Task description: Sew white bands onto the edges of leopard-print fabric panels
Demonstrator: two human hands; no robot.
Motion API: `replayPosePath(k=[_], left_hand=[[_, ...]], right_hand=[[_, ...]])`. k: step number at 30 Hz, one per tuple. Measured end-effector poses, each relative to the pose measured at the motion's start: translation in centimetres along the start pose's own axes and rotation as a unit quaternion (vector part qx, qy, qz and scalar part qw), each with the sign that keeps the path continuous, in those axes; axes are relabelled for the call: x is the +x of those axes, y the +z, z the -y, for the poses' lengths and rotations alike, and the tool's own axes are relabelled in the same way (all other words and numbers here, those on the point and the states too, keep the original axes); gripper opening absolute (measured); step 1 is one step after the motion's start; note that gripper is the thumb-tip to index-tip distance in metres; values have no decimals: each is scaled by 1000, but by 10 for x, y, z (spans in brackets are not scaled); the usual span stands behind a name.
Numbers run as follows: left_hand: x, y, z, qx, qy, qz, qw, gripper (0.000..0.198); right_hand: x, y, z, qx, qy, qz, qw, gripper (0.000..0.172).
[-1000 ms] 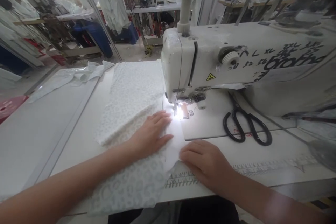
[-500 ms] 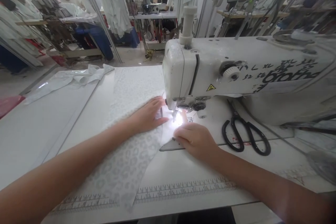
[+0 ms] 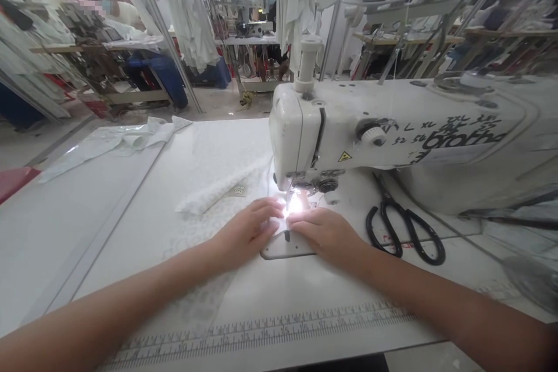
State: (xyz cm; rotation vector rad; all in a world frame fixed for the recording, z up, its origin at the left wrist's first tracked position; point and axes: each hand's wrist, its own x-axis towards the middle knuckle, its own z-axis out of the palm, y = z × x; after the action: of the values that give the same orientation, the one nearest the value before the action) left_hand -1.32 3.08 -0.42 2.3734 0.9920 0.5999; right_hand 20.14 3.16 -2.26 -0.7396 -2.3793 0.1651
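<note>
A white fabric piece with a pale leopard print (image 3: 196, 296) lies on the sewing machine table, its upper part folded over in a ridge. A small beige label (image 3: 238, 191) shows beside the fold. My left hand (image 3: 244, 232) is just left of the needle, thumb and fingertips closed on the fabric's edge. Opposite it, my right hand (image 3: 329, 235) pinches the same edge in front of the presser foot, fingertips almost touching the left ones. Glare from the lamp hides the stitching spot under the white sewing machine (image 3: 292, 128).
Black-handled scissors (image 3: 403, 226) lie right of my right hand, blades under the machine arm. A ruler strip (image 3: 279, 331) runs along the table's front. White fabric scraps (image 3: 148, 131) are at the back left. People sit at other machines beyond.
My left hand has drawn back toward me and closed in on the right hand. The fabric's upper part has folded over, exposing the label. The right hand has hardly moved.
</note>
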Motion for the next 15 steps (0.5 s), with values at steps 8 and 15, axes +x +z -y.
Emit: replayPosePath(k=[8, 15], left_hand=[[8, -7, 9, 17, 101, 9, 995, 20], [8, -9, 8, 55, 109, 33, 992, 22]], right_hand=[[-2, 0, -4, 18, -33, -21, 999, 25], [-6, -7, -2, 54, 0, -21, 998, 21]])
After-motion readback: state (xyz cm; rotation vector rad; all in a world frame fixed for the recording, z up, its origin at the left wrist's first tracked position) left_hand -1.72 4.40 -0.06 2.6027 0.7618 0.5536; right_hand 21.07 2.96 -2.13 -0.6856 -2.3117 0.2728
